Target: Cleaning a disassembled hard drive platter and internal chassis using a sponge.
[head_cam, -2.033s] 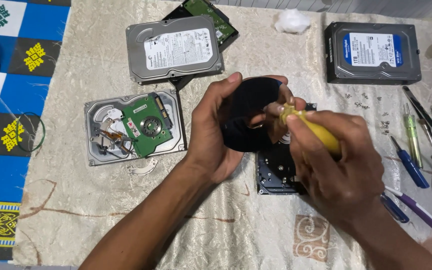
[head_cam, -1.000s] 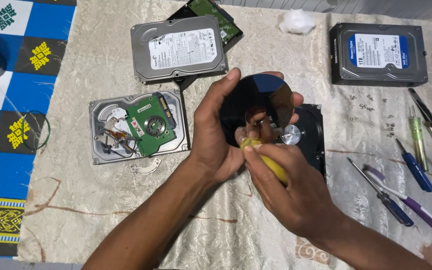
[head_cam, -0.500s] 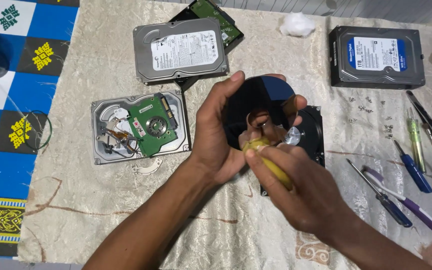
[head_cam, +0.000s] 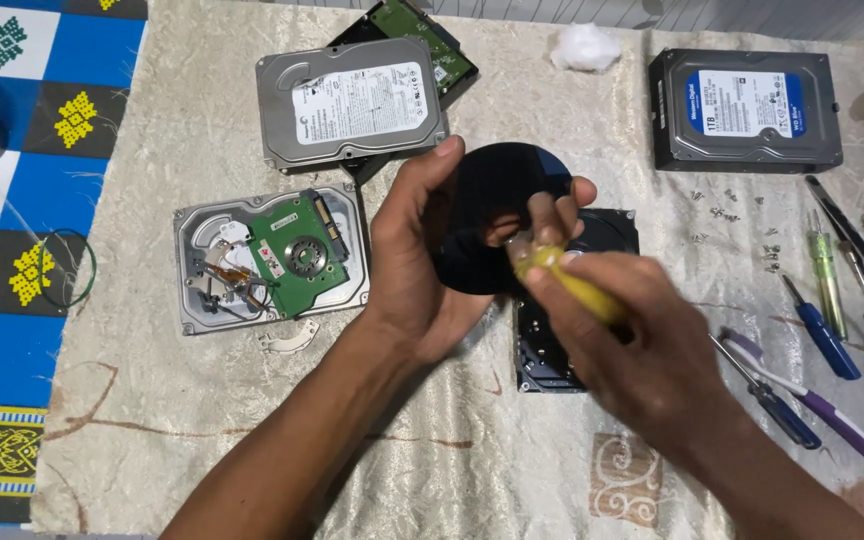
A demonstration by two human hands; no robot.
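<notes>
Left grip: our left hand (head_cam: 417, 270) pinches the hard-drive platter (head_cam: 497, 215) by its edge, thumb at the far rim, fingers curled behind the near rim.
Right grip: our right hand (head_cam: 642, 345) is closed round a yellow-handled tool (head_cam: 572, 282); its tip is hidden, but it points far-left toward the platter's centre hole.
Key relation: the platter lies just far-left of the right grip, face tilted toward us; the tool's long axis runs from near-right to far-left, meeting the disc near its middle. The left hand carries it; the right is touching or just beside it.
Platter look: dark, glossy, round, thin.
Beneath: an open black drive case (head_cam: 577, 300) on the cloth-covered table (head_cam: 202, 420).
Left: an opened drive with green circuit board (head_cam: 270, 255).
Far: a closed silver drive (head_cam: 352, 100).
Right: screwdrivers (head_cam: 820, 325).
</notes>
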